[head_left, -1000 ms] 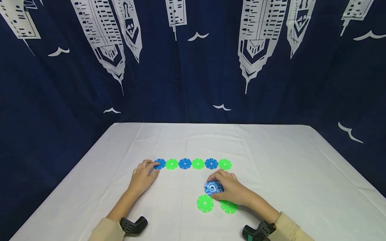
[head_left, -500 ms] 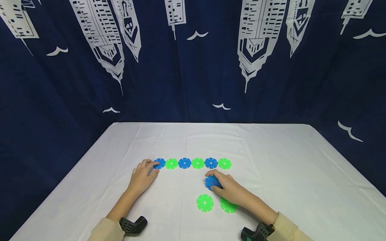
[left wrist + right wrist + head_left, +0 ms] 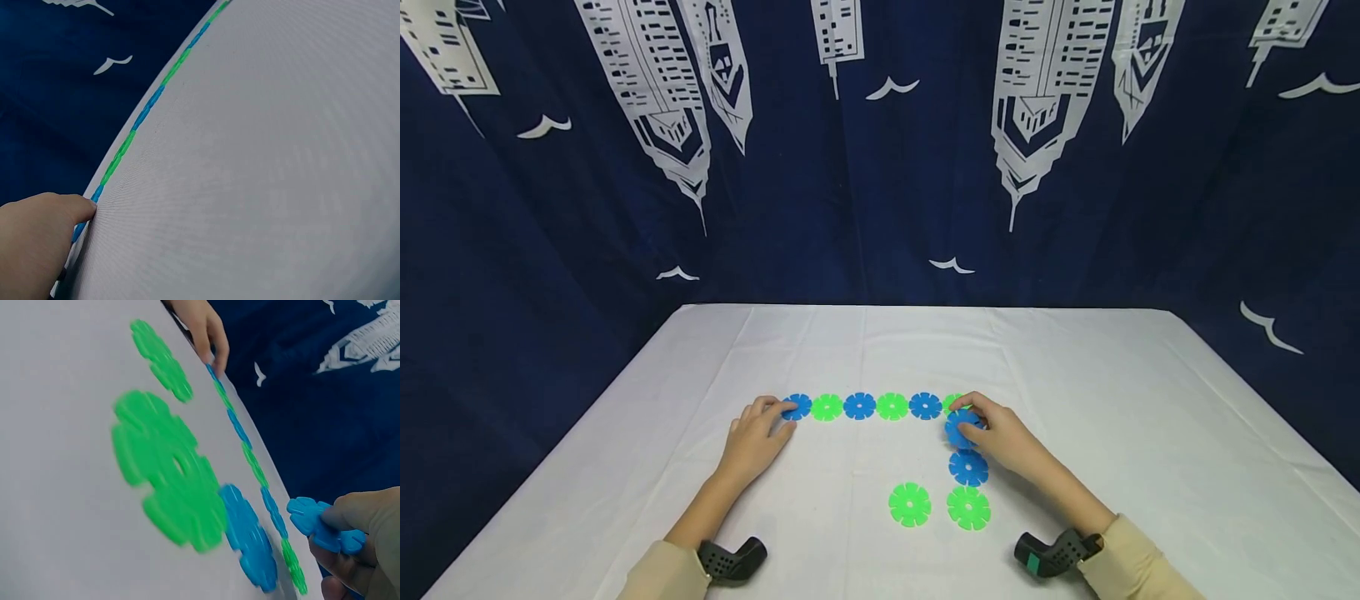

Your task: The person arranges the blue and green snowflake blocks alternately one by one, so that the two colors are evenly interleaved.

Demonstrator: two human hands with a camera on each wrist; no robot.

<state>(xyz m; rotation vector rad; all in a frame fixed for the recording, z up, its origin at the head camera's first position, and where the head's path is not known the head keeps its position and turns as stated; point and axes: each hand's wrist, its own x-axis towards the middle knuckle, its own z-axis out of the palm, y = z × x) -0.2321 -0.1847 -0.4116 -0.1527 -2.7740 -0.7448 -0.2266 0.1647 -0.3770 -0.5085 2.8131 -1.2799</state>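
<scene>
Notched plastic discs, blue and green by turns, lie in a row on the white table. My left hand touches the blue disc at the row's left end with its index finger, and the thumb sits beside it. My right hand pinches another blue disc between thumb and fingers, raised and tilted in the right wrist view. In the head view this disc partly covers the row's last green disc. Just in front of the right hand lies one blue disc.
Two green discs, one to the left and one to the right, lie nearer the front of the table. A dark blue curtain with white prints hangs behind the table's far edge. Black cameras are strapped to both wrists.
My right hand has carried its blue disc up and right to the row's right end. The blue disc and green disc it was covering now show. The left hand stays put.
</scene>
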